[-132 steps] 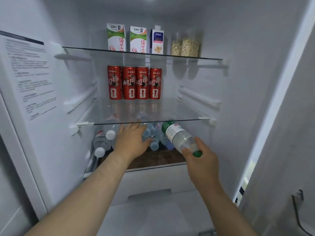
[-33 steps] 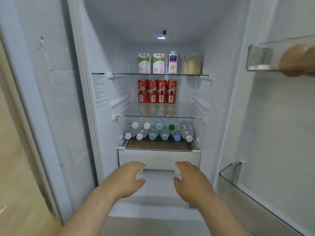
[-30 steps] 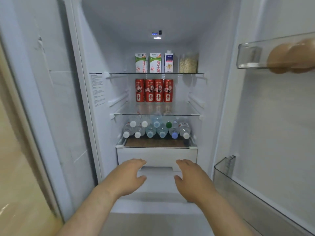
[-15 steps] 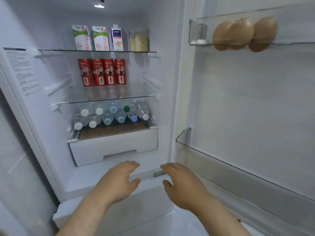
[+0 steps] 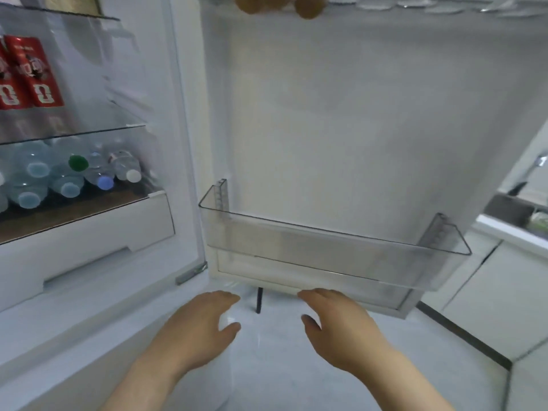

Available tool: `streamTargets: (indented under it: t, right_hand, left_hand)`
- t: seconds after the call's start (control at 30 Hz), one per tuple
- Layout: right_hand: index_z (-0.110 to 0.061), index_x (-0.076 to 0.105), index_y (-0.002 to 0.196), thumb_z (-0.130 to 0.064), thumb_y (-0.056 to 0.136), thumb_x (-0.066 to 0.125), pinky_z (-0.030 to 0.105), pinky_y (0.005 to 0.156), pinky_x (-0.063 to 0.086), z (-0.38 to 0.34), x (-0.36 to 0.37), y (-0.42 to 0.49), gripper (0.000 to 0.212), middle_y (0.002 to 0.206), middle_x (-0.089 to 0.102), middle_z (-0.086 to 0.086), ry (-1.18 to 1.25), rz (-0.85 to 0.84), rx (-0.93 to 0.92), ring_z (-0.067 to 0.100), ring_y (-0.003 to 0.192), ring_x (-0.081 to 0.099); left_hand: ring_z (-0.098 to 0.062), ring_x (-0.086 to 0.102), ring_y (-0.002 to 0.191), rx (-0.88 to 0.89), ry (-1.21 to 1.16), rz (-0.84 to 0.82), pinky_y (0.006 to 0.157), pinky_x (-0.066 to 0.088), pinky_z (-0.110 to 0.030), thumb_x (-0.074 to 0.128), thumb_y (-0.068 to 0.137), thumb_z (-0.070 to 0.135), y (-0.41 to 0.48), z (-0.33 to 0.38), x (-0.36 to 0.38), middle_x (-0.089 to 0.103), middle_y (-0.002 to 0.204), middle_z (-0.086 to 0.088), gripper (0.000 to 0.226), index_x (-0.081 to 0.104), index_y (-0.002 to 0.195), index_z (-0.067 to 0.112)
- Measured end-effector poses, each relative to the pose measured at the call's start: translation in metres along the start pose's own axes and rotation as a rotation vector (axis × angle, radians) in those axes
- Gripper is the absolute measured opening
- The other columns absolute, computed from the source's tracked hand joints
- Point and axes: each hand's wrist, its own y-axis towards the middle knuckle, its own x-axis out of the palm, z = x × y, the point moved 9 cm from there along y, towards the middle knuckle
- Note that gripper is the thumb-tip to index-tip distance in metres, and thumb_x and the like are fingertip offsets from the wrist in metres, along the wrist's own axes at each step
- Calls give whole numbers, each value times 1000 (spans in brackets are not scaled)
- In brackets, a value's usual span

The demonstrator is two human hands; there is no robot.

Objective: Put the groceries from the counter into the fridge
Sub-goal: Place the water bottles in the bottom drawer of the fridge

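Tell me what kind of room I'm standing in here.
Most likely a home kitchen: an open fridge stocked with water bottles and red cans, plus a counter over white cabinets at the right.

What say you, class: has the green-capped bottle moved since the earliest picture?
Yes: the green-capped bottle went deeper, under the glass shelf, among the other bottles.

A pale, glossy floor (image 5: 281, 381) fills the lower part of the view. White cupboard doors (image 5: 489, 292) stand at the right, with a dark strip (image 5: 462, 334) along their foot. A blurred tap (image 5: 538, 163) shows at the right edge.
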Motion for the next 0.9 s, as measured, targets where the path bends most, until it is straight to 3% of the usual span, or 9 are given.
streamTargets:
  t: [0.2, 0.4, 0.7, 0.9]
  right_hand:
    - [-31, 43, 142, -37, 100, 43, 33, 99, 44, 73, -12, -58, 43, 139, 52, -12, -25, 33, 237, 17, 126, 47]
    - [-34, 41, 144, -38, 100, 42, 30, 101, 43, 147, -35, -139, 44, 142, 48, -17, -15, 119, 457, 12, 130, 44]
    - [-31, 36, 150, -38, 102, 42, 26, 112, 34, 230, -76, -260, 48, 151, 42, -14, 43, 220, 658, 9, 138, 39]
    - [-33, 38, 148, -37, 101, 43, 23, 106, 37, 286, -93, -356, 48, 148, 47, -15, 67, 267, 815, 7, 133, 45]
  left_hand:
    - [1, 22, 143, 189, -5, -110, 113, 19, -17, 45, 98, 50, 15, 76, 43, 27, 155, 22, 54, 30, 149, 40]
    - [0, 38, 132, 384, 34, -170, 105, 30, -16, 49, 96, 49, 21, 175, 75, 38, 147, 23, 52, 37, 146, 38]
    - [0, 32, 139, 655, 119, -253, 113, 28, -21, 50, 95, 50, 3, 340, 127, 33, 154, 21, 61, 29, 151, 36]
    - [-4, 22, 145, 793, 149, -283, 116, 19, -23, 46, 98, 47, -21, 448, 159, 23, 160, 15, 63, 22, 154, 31]
